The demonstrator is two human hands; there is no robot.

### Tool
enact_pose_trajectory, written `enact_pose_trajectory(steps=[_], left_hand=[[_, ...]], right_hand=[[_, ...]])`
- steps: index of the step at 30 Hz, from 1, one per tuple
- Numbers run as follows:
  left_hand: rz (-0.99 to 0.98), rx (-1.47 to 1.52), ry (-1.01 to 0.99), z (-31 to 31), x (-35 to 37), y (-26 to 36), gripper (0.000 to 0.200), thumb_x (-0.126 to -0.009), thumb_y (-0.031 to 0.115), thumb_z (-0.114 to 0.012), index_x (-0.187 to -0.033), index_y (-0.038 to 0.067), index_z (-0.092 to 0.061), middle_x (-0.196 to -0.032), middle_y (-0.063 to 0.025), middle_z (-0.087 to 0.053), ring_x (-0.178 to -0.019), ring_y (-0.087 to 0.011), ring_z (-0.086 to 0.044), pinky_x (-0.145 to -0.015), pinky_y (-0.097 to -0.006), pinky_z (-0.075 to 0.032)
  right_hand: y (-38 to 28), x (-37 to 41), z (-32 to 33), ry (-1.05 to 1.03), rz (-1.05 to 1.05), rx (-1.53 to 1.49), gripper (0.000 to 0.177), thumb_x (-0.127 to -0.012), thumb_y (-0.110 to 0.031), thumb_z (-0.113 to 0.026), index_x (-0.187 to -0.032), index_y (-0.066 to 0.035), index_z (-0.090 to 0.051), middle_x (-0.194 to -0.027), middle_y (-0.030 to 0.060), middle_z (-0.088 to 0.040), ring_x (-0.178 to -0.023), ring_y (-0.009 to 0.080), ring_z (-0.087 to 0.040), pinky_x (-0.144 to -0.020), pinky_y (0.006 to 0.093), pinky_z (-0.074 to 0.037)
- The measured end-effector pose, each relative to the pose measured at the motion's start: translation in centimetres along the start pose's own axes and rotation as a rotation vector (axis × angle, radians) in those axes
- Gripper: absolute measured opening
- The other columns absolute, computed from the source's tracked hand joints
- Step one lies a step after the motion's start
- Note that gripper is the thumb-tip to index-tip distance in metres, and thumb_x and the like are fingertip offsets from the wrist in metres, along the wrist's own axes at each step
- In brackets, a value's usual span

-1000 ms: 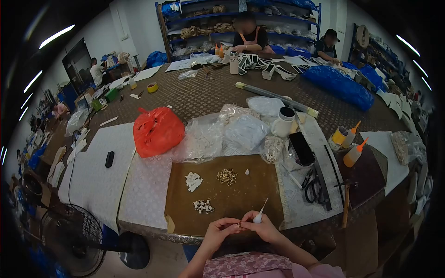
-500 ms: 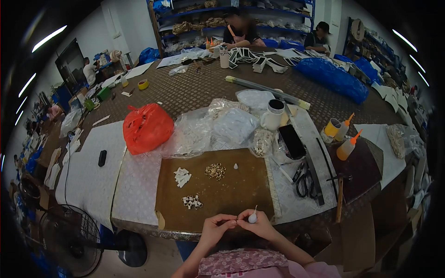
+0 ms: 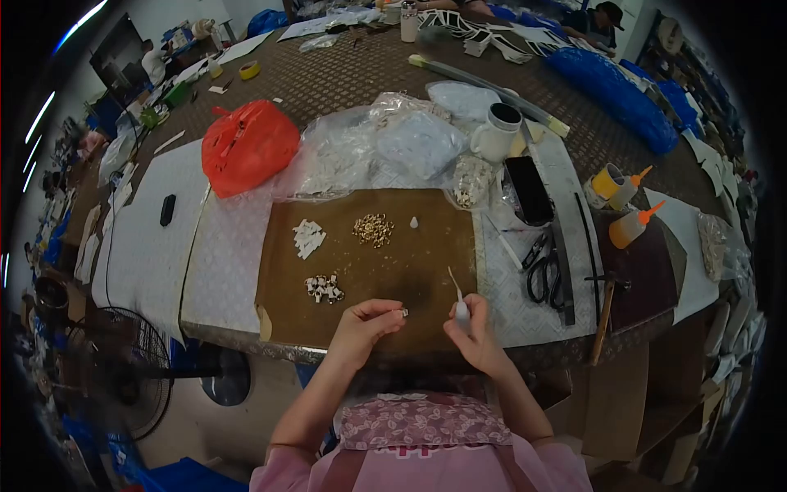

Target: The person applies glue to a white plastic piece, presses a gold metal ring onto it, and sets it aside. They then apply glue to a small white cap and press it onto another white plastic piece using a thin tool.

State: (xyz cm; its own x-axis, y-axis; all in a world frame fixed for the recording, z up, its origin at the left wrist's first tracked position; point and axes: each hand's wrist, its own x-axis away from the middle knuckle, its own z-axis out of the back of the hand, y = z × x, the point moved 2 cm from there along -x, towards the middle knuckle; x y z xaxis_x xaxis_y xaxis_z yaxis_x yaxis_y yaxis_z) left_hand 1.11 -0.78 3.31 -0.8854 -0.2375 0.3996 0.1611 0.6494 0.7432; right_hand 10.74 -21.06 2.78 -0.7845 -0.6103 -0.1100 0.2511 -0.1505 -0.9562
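Observation:
Near the front of the brown mat (image 3: 393,271), my left hand (image 3: 366,330) pinches a small white piece (image 3: 404,312) at its fingertips. To its right, my right hand (image 3: 478,334) is closed around a small white bottle (image 3: 462,312) with a long thin tip that points up. On the mat lie a pile of white strips (image 3: 308,238), a pile of gold-coloured bits (image 3: 373,230), a cluster of small white-and-dark pieces (image 3: 325,288) and a small white cap (image 3: 414,222).
Behind the mat are a red bag (image 3: 251,148), clear plastic bags (image 3: 340,152) and a white mug (image 3: 496,133). To the right lie a phone (image 3: 529,190), scissors (image 3: 543,275), a hammer (image 3: 605,316) and orange-tipped bottles (image 3: 630,228). A co-worker (image 3: 594,26) sits across the table.
My hands have moved apart, the left one leftward and the right one rightward. The bottle's tip now points up from my right hand. The view has tilted down.

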Motion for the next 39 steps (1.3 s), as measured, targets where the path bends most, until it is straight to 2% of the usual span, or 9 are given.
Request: enact_pose_trajectory(steps=[3,4,10,13,16,19,22,39], left_hand=[[0.038,0.023,0.0,0.4,0.0,0.4,0.02,-0.081,0.002,-0.069,-0.1,0.0,-0.065,-0.089,-0.0076,-0.068,-0.079,-0.0146,-0.066,-0.073,-0.0241,-0.054],[0.046,0.027,0.0,0.5,0.0,0.5,0.02,-0.081,0.002,-0.069,-0.101,0.0,-0.065,-0.089,-0.0078,-0.068,-0.079,-0.0149,-0.066,-0.073,-0.0243,-0.054],[0.109,0.036,0.006,0.4,0.3,0.9,0.022,-0.081,0.002,-0.069,-0.102,0.0,-0.064,-0.09,-0.0086,-0.068,-0.081,-0.0163,-0.067,-0.075,-0.0251,-0.055],[0.136,0.046,0.004,0.3,0.4,0.9,0.022,-0.081,0.002,-0.068,-0.103,-0.001,-0.064,-0.091,-0.009,-0.068,-0.082,-0.017,-0.067,-0.075,-0.0252,-0.055],[0.138,0.039,-0.004,0.2,0.6,0.9,0.022,-0.082,0.002,-0.068,-0.103,-0.001,-0.064,-0.091,-0.0096,-0.068,-0.082,-0.0178,-0.067,-0.074,-0.0254,-0.056],[0.127,0.026,0.001,0.2,0.9,1.0,0.022,-0.082,0.002,-0.068,-0.103,-0.001,-0.064,-0.091,-0.0102,-0.068,-0.082,-0.0184,-0.067,-0.074,-0.0259,-0.056],[0.111,0.003,0.005,0.1,1.2,1.1,0.022,-0.082,0.003,-0.068,-0.103,-0.001,-0.065,-0.09,-0.0106,-0.068,-0.081,-0.0186,-0.068,-0.074,-0.0264,-0.056],[0.089,-0.056,0.054,0.2,1.3,0.9,0.022,-0.082,0.004,-0.069,-0.103,-0.001,-0.065,-0.089,-0.0088,-0.068,-0.08,-0.0171,-0.067,-0.072,-0.0259,-0.055]], right_hand=[[1.3,0.7,1.3,-0.08,-0.098,-0.154,0.031,-0.091,-0.015,-0.058,-0.114,-0.003,-0.039,-0.093,0.0073,-0.052,-0.078,0.0142,-0.055,-0.068,0.0265,-0.045],[1.1,1.0,1.8,-0.069,-0.166,-0.212,0.028,-0.089,-0.007,-0.06,-0.113,-0.002,-0.045,-0.097,0.0065,-0.053,-0.084,0.013,-0.056,-0.07,0.0273,-0.046],[-1.2,1.0,3.5,0.084,0.137,-0.017,0.033,-0.072,0.0,-0.075,-0.103,-0.004,-0.063,-0.1,0.0086,-0.06,-0.085,0.0174,-0.06,-0.07,0.0271,-0.049],[-2.9,0.9,3.6,0.128,0.214,0.092,0.036,-0.069,-0.001,-0.077,-0.102,-0.006,-0.066,-0.099,0.0102,-0.062,-0.086,0.0215,-0.062,-0.069,0.0287,-0.051],[-4.2,0.8,3.7,0.125,0.267,0.259,0.037,-0.068,-0.002,-0.078,-0.102,-0.007,-0.067,-0.098,0.0091,-0.062,-0.087,0.0224,-0.063,-0.069,0.0312,-0.052],[-4.5,0.9,3.5,0.137,0.28,0.263,0.037,-0.065,0.0,-0.078,-0.1,-0.006,-0.067,-0.098,0.0094,-0.062,-0.085,0.0245,-0.063,-0.07,0.031,-0.051],[-4.7,0.8,3.4,0.122,0.316,0.287,0.037,-0.067,-0.003,-0.079,-0.102,-0.008,-0.067,-0.097,0.008,-0.061,-0.085,0.023,-0.062,-0.068,0.0312,-0.051],[-6.5,0.7,3.1,0.07,0.393,0.443,0.039,-0.063,0.0,-0.079,-0.1,-0.006,-0.067,-0.095,0.0078,-0.06,-0.082,0.0224,-0.061,-0.067,0.0306,-0.05]])
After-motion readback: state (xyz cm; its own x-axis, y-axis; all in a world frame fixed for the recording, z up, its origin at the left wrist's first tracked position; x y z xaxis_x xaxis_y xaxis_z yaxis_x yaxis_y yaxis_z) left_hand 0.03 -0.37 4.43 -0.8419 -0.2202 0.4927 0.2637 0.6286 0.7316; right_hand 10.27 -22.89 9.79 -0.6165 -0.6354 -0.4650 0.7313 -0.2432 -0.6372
